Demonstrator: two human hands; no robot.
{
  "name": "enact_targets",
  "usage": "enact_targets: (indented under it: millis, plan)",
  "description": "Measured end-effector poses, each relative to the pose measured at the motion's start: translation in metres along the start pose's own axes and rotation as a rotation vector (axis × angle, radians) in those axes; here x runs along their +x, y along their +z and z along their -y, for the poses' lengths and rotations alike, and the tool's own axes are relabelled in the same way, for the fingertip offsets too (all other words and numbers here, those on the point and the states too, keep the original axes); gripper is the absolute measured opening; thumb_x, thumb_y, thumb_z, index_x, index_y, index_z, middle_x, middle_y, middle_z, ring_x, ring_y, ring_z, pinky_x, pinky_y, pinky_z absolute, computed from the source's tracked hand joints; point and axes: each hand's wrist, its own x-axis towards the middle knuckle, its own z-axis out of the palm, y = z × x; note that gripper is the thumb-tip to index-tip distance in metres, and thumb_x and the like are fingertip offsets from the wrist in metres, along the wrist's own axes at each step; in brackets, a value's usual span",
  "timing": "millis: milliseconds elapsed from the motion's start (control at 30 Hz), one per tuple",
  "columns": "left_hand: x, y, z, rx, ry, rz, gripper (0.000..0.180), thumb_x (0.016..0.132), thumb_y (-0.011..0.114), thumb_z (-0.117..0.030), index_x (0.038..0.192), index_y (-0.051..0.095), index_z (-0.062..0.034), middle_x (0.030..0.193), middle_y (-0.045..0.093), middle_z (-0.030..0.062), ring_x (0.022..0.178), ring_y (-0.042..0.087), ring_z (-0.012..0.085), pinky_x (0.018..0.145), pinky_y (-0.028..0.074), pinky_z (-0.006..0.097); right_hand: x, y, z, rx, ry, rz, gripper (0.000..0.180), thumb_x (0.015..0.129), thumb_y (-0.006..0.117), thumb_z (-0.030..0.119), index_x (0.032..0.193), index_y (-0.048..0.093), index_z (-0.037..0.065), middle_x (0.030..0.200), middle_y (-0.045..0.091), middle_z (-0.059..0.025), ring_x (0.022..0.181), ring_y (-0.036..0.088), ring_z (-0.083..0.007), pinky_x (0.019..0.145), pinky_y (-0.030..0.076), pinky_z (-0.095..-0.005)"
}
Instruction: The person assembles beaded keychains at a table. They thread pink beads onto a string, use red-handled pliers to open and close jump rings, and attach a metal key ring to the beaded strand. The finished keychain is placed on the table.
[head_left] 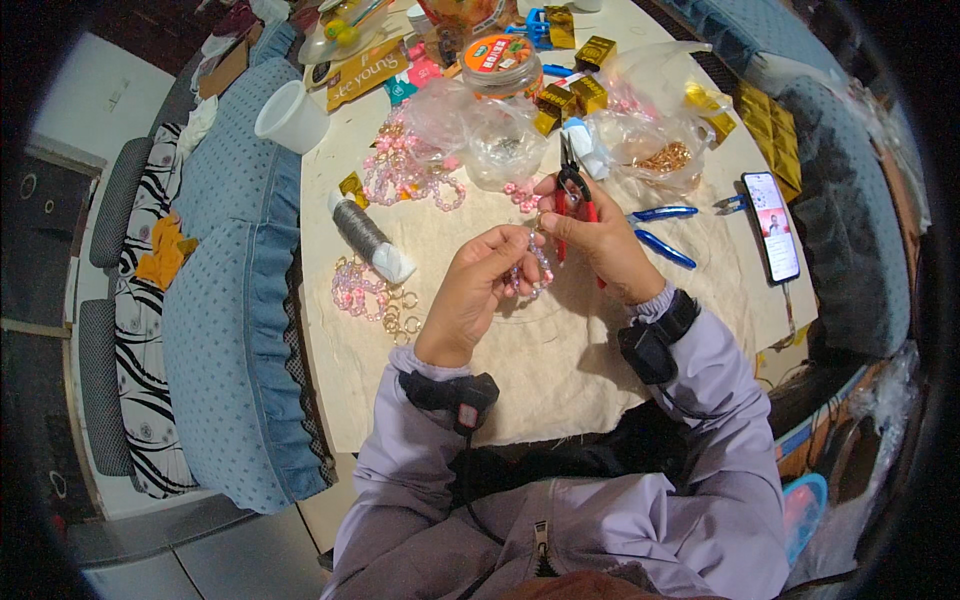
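My left hand [468, 288] is closed, its thumb and fingers pinching a strand of lilac and clear beads [541, 270] that hangs in a loop. In my right hand [608, 248] is a pair of pliers [574, 187] with red and black handles, jaws pointing away from me. The right thumb and forefinger meet near the upper end of the strand; whatever small piece is between them is too small to make out. Left of my hands lie pink beaded loops [358, 290] and several gold rings [402, 318], beside a spool of grey cord [360, 238].
Blue-handled pliers [667, 250] lie right of my hands, with a phone [771, 228] farther right. Behind are pink beaded strands [405, 175], plastic bags [505, 145], a bag of gold-coloured pieces [665, 157], a round tub [500, 68] and a white cup [292, 117]. Cloth [520, 385] covers the table's near part.
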Motion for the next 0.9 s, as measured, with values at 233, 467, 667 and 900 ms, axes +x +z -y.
enact_targets:
  millis: [233, 467, 667, 900]
  plan:
    - [-0.0003, 0.0006, -0.0019, -0.021, -0.007, -0.012, 0.024, 0.105, 0.059, -0.024, 0.116, 0.064, -0.0027, 0.077, 0.062, 0.0007, 0.064, 0.057, 0.0057, 0.059, 0.047, 0.017, 0.0011, -0.0002, -0.0039, 0.031, 0.001, -0.016, 0.037, 0.095, 0.073, 0.012, 0.128, 0.058, 0.006, 0.102, 0.064, 0.0011, 0.086, 0.064, -0.0088, 0.069, 0.052, -0.0249]
    - [0.0013, -0.0007, -0.0005, -0.091, -0.017, 0.035, 0.023, 0.106, 0.058, -0.024, 0.117, 0.061, -0.0044, 0.077, 0.062, 0.0022, 0.066, 0.058, 0.0080, 0.060, 0.045, 0.019, 0.0028, -0.0024, -0.0076, 0.034, -0.017, -0.030, 0.038, 0.094, 0.074, 0.012, 0.128, 0.058, 0.004, 0.102, 0.065, 0.0004, 0.086, 0.065, -0.0094, 0.070, 0.052, -0.0243]
    - [0.0014, -0.0038, 0.0002, -0.142, -0.039, 0.096, 0.021, 0.106, 0.057, -0.024, 0.116, 0.061, -0.0059, 0.078, 0.062, 0.0023, 0.068, 0.058, 0.0089, 0.061, 0.045, 0.020, 0.0022, -0.0015, -0.0060, 0.064, -0.018, -0.027, 0.038, 0.094, 0.073, 0.012, 0.127, 0.058, 0.004, 0.101, 0.065, -0.0001, 0.084, 0.066, -0.0098, 0.072, 0.052, -0.0242]
    - [0.0007, 0.0004, -0.0001, -0.147, -0.045, 0.051, 0.022, 0.104, 0.061, -0.020, 0.120, 0.057, -0.0053, 0.084, 0.067, 0.0070, 0.072, 0.064, 0.0108, 0.061, 0.047, 0.020, 0.0017, -0.0031, -0.0072, 0.039, 0.004, -0.026, 0.037, 0.094, 0.073, 0.012, 0.127, 0.058, 0.003, 0.101, 0.065, -0.0001, 0.088, 0.065, -0.0094, 0.074, 0.051, -0.0242]
